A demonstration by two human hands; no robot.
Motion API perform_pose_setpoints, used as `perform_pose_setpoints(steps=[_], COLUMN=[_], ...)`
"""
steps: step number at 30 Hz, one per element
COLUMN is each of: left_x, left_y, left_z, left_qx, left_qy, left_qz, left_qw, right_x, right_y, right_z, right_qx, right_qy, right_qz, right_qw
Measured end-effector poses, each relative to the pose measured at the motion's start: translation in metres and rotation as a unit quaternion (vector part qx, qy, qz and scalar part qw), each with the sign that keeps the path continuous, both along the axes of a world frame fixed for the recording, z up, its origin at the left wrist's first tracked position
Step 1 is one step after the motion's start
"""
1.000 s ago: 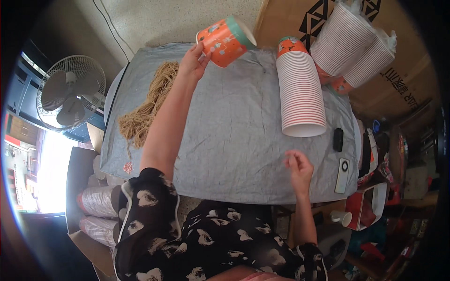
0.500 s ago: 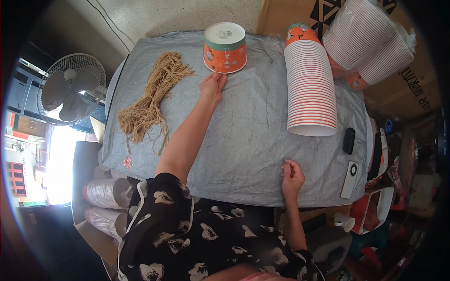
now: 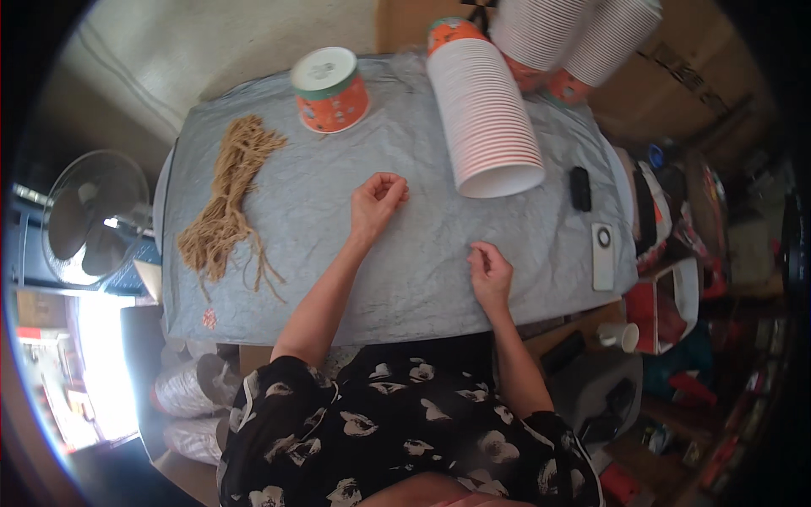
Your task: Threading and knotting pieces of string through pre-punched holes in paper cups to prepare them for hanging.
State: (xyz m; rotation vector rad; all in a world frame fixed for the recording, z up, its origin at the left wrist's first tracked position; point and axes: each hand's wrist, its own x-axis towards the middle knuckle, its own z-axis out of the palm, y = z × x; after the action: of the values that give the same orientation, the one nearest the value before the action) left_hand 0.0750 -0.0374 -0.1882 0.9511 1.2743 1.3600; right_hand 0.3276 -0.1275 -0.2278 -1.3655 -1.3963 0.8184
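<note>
My left hand (image 3: 378, 205) hovers over or rests on the middle of the grey-covered table, fingers curled together with nothing visible in them. To its right and nearer to me is my right hand (image 3: 492, 277), loosely closed, also with nothing showing. An orange and green paper tub (image 3: 332, 103) stands upside down at the far left, apart from both hands. Beyond my right hand lies a long nested stack of paper tubs (image 3: 490, 114), the white open mouth of the nearest one toward me. A bundle of tan twine strands (image 3: 226, 198) spreads along the left side.
Near the table's right edge lie a black object (image 3: 580, 188) and a pale flat device (image 3: 602, 256). Wrapped tub stacks (image 3: 541, 34) stand at the back right by cardboard. Small pinkish bits (image 3: 209, 318) lie front left. A fan (image 3: 97, 218) stands left of the table.
My left hand has left the rim of the upside-down tub and drawn back toward me. My right hand has shifted slightly forward over the table. The view has swung to the right.
</note>
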Motion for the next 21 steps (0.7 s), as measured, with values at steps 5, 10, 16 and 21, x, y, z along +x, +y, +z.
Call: perform_pose_setpoints(steps=[5,10,16,21], left_x=[0.068,0.101,0.11,0.117], left_y=[-0.009,0.003,0.009,0.005], left_z=[0.017,0.043,0.037,0.039], left_qx=[0.167,0.292,0.294,0.281], left_qy=[0.15,0.254,0.307,0.362], left_qz=[0.008,0.06,0.099,0.125], left_qw=[0.975,0.92,0.9,0.88], right_x=[0.0,0.002,0.002,0.004], right_y=[0.0,0.002,0.0,-0.001], right_z=[0.0,0.0,0.009,0.007], right_qx=[0.011,0.034,0.038,0.027], right_qy=[-0.012,-0.021,-0.046,-0.042], right_qz=[-0.016,-0.017,-0.021,-0.012], right_qw=[1.0,0.999,0.998,0.999])
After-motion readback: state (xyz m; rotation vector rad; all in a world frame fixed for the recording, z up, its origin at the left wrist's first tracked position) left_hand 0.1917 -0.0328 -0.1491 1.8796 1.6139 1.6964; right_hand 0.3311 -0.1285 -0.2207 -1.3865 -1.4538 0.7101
